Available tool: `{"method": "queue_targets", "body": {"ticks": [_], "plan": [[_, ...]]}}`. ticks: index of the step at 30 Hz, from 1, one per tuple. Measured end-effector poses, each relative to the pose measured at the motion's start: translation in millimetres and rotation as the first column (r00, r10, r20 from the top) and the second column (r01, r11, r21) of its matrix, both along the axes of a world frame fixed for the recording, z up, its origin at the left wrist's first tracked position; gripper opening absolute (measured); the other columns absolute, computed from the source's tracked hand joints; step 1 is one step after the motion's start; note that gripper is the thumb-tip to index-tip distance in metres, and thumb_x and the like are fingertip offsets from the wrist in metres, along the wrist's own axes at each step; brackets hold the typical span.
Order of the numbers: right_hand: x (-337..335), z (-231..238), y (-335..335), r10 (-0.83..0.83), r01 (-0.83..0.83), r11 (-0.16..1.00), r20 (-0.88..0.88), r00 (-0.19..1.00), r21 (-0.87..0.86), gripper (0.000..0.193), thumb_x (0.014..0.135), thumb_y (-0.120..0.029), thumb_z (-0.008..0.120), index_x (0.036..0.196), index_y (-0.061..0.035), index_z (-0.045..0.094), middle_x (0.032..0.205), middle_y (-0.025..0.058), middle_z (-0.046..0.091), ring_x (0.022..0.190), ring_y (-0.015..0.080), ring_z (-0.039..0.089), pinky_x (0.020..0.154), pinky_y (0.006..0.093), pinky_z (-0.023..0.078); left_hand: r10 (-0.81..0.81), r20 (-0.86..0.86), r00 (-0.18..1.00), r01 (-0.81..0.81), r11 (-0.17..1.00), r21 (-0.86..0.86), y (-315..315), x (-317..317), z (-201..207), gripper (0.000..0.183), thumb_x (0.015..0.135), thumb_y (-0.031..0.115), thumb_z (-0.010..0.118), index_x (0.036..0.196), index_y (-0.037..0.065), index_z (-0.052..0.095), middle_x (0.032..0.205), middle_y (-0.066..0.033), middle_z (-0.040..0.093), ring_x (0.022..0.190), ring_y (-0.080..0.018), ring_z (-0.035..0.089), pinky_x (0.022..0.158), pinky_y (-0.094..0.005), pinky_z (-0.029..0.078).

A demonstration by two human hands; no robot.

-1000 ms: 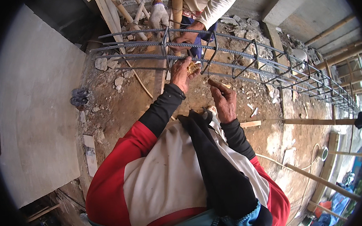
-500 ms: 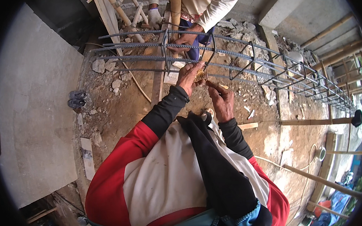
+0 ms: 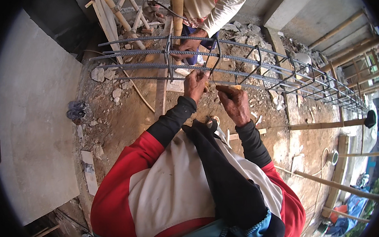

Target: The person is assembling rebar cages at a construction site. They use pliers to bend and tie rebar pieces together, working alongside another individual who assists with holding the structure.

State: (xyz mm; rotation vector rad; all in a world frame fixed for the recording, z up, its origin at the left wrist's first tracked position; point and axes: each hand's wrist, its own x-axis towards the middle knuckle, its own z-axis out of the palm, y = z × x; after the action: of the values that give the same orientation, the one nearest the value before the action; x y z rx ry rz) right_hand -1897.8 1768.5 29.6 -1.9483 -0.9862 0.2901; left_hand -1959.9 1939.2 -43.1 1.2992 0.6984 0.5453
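Note:
A long rebar cage of ribbed bars and square stirrups runs across in front of me. My left hand is closed at its near lower bar, beside a stirrup; the fingertips hide most of what they pinch. Just right of it and apart from the bars, my right hand is curled round a small tool with a pale yellowish handle, mostly hidden in the fist. Opposite, a co-worker's hand grips the cage near another stirrup.
A bamboo pole stands upright by the co-worker, whose other hand is beside a dark thin tool. Rubble lies under the bars' left ends. A concrete slab is at left; bamboo poles cross at right.
My right hand has drawn back to the right, widening the gap from my left hand. The co-worker's far hand has moved up and left. The whole view has shifted slightly.

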Motion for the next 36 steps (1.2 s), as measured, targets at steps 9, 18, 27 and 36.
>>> {"method": "queue_targets", "body": {"ticks": [9,18,27,36], "plan": [[49.3,87.7,2.2,0.246,-0.148,0.967,0.609,0.754,-0.207,0.011,0.084,-0.005,0.067,0.09,-0.0087,0.076,0.086,0.0153,0.072,0.076,0.0384,0.071,0.067,0.0468,0.057,0.013,0.298,0.954,-0.269,0.468,0.842,0.0,-14.5,71.6,0.023,0.095,0.008,0.067,0.117,0.008,0.072,0.108,-0.0151,0.073,0.1,-0.0343,0.068,0.089,-0.045,0.053],[142.0,118.9,58.5,0.272,-0.121,0.961,0.771,0.576,-0.248,0.019,0.078,-0.003,0.066,0.088,-0.0148,0.076,0.086,0.0083,0.072,0.072,0.0334,0.071,0.062,0.0448,0.056,-0.018,0.125,0.992,-0.123,0.056,0.991,14.7,29.1,101.5,0.027,0.087,0.009,0.069,0.113,0.013,0.073,0.109,-0.0131,0.069,0.109,-0.0317,0.062,0.111,-0.055,0.036],[160.1,68.4,66.4,0.09,0.184,0.926,0.666,0.74,-0.33,0.014,0.086,-0.032,0.076,0.087,-0.0183,0.08,0.08,0.0142,0.073,0.075,0.0351,0.073,0.065,0.0472,0.057,-0.002,-0.068,0.998,0.067,-0.127,0.99,23.0,57.2,89.2,0.021,0.088,0.014,0.067,0.106,0.012,0.076,0.103,-0.0131,0.069,0.118,-0.0321,0.057,0.115,-0.059,0.033],[97.2,60.8,27.6,-0.217,0.111,0.976,0.758,0.615,0.189,0.033,0.088,-0.018,0.076,0.119,-0.0083,0.07,0.115,0.0163,0.069,0.107,0.0366,0.065,0.087,0.0466,0.052,-0.086,-0.363,0.928,0.344,-0.176,0.922,40.4,74.8,96.1,0.031,0.091,0.016,0.067,0.12,0.019,0.077,0.124,-0.01,0.07,0.126,-0.0314,0.054,0.117,-0.0559,0.021]]}}
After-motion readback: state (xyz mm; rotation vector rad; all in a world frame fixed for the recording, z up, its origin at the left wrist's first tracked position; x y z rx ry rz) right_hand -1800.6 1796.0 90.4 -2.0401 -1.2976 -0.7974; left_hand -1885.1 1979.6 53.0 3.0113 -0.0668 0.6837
